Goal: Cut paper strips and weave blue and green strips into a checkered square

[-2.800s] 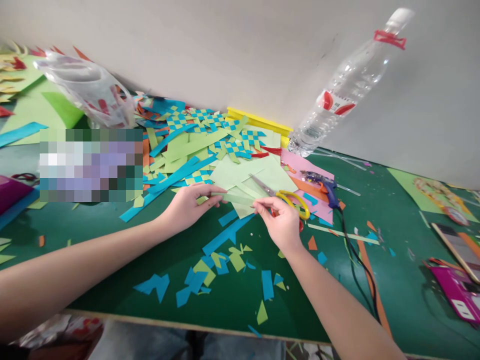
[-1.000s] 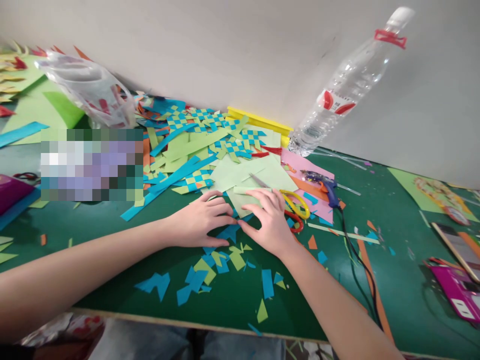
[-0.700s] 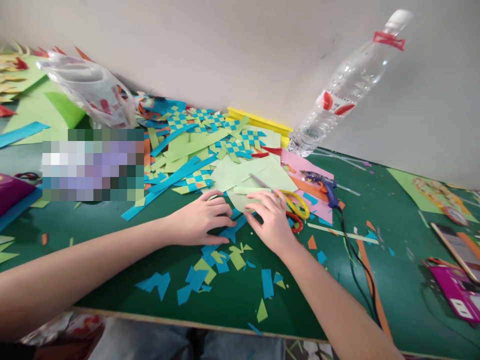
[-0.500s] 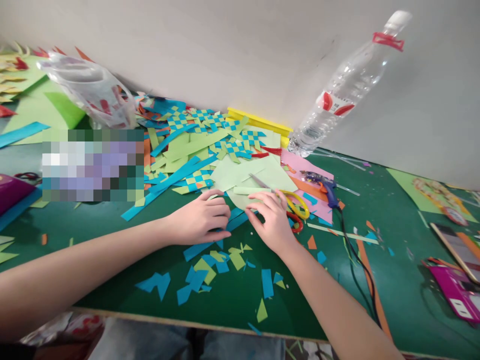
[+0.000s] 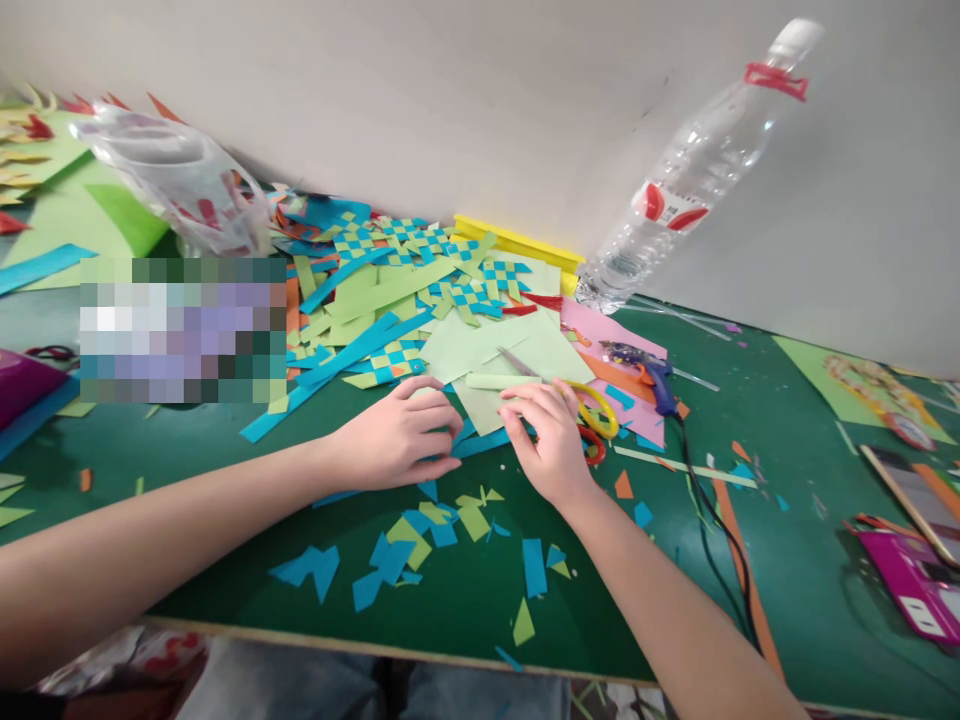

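Note:
My left hand (image 5: 405, 430) is curled over a blue paper strip (image 5: 489, 440), which shows on both sides of it; the exact grip is hidden under the palm. My right hand (image 5: 551, 445) rests to the right, by the strip's other end, fingers bent forward and thumb held apart. Beyond its fingertips lies a narrow pale green paper piece (image 5: 499, 381) on pale green sheets (image 5: 480, 340). Scissors with yellow and red handles (image 5: 600, 410) lie partly behind the right hand. Blue and green paper scraps (image 5: 401, 550) are scattered nearer me on the green table (image 5: 480, 610).
Woven blue-green paper pieces (image 5: 469, 295) pile up at the back. A plastic bottle (image 5: 690, 180) stands by the wall, and a glue gun (image 5: 656, 385) with a black cord lies on pink paper (image 5: 645, 335). At left is a plastic bag (image 5: 195, 190); a purple item (image 5: 907, 580) sits right.
The blue strip has turned and shifted under my left hand, reaching farther toward my right hand. My right hand has moved slightly right; scissors and scraps stay put.

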A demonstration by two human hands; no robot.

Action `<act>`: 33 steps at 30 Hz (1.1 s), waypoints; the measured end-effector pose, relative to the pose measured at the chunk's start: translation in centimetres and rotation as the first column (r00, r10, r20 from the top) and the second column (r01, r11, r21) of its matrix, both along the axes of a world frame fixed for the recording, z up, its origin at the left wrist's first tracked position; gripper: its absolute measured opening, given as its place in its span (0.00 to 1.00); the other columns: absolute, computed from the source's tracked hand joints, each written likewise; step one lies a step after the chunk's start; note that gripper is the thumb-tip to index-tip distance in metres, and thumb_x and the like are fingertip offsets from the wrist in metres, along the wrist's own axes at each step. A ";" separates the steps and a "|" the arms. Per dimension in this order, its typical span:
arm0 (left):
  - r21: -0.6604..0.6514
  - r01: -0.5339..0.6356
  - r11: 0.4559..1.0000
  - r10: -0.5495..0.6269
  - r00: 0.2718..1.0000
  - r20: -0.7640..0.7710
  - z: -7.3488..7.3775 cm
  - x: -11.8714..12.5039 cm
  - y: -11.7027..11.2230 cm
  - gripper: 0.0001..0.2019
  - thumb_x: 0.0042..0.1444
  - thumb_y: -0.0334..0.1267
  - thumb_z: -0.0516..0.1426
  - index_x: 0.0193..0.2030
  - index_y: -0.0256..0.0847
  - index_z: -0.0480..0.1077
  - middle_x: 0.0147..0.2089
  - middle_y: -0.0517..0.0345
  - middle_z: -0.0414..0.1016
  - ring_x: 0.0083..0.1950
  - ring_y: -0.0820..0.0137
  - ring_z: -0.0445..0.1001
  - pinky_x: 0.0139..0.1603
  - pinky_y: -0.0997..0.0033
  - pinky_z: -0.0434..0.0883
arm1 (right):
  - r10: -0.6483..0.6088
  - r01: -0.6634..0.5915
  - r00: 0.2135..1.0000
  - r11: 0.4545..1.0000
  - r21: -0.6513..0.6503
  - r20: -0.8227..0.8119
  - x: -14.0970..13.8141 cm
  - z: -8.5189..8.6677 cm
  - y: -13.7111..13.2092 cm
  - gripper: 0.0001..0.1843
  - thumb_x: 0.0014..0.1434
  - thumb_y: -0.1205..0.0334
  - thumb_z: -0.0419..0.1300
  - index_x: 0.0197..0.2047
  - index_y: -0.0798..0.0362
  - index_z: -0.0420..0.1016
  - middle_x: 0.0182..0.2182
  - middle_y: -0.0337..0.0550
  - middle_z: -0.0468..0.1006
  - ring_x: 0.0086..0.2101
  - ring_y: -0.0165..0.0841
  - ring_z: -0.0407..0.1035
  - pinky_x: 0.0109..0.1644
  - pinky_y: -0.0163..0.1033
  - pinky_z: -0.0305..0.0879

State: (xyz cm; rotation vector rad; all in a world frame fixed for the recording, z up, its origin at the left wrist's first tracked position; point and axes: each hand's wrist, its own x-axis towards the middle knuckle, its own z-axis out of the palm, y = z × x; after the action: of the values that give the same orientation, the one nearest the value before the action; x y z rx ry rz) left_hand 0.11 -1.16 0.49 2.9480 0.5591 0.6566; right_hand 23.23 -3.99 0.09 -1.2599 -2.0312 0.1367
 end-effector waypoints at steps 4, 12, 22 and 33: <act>-0.013 0.004 1.000 -0.004 0.998 -0.055 -0.1 0.1 0.0 0.10 0.62 0.41 0.55 0.48 0.45 0.73 0.49 0.54 0.75 0.49 0.64 0.70 0.60 0.55 0.57 | -0.006 0.007 1.000 1.000 -0.003 0.004 0.0 0.2 0.0 0.10 0.65 0.63 0.52 0.33 0.48 0.72 0.40 0.39 0.80 0.45 0.34 0.71 0.63 0.51 0.47; -0.025 0.042 0.999 -0.045 0.993 -0.110 -0.3 0.0 0.1 0.12 0.64 0.41 0.53 0.52 0.46 0.71 0.52 0.52 0.74 0.52 0.63 0.69 0.62 0.55 0.56 | -0.036 0.029 0.996 0.996 0.090 0.083 0.3 0.2 0.0 0.21 0.66 0.61 0.52 0.21 0.50 0.69 0.31 0.38 0.78 0.38 0.33 0.69 0.58 0.50 0.52; 0.002 -0.004 1.000 0.004 0.993 -0.121 -0.6 0.1 0.2 0.20 0.64 0.41 0.53 0.61 0.40 0.63 0.56 0.47 0.73 0.58 0.59 0.69 0.64 0.53 0.55 | -0.063 0.007 0.963 0.979 0.206 0.263 0.3 -0.1 0.2 0.18 0.62 0.65 0.56 0.19 0.50 0.69 0.28 0.38 0.78 0.35 0.34 0.67 0.57 0.52 0.54; -0.075 -0.001 0.997 -0.006 0.996 -0.091 -0.6 0.1 0.3 0.11 0.64 0.41 0.53 0.48 0.41 0.71 0.56 0.49 0.72 0.58 0.59 0.67 0.63 0.54 0.58 | 0.053 -0.084 0.971 0.989 0.125 0.234 0.0 -0.2 0.0 0.17 0.63 0.63 0.55 0.21 0.50 0.70 0.29 0.36 0.78 0.33 0.31 0.68 0.57 0.49 0.55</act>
State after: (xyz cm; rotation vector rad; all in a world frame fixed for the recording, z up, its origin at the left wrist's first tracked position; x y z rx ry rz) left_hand 0.22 -0.84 -0.14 2.9201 0.5736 0.4910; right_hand 23.21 -3.97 -0.08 -1.1661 -2.2413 -0.1181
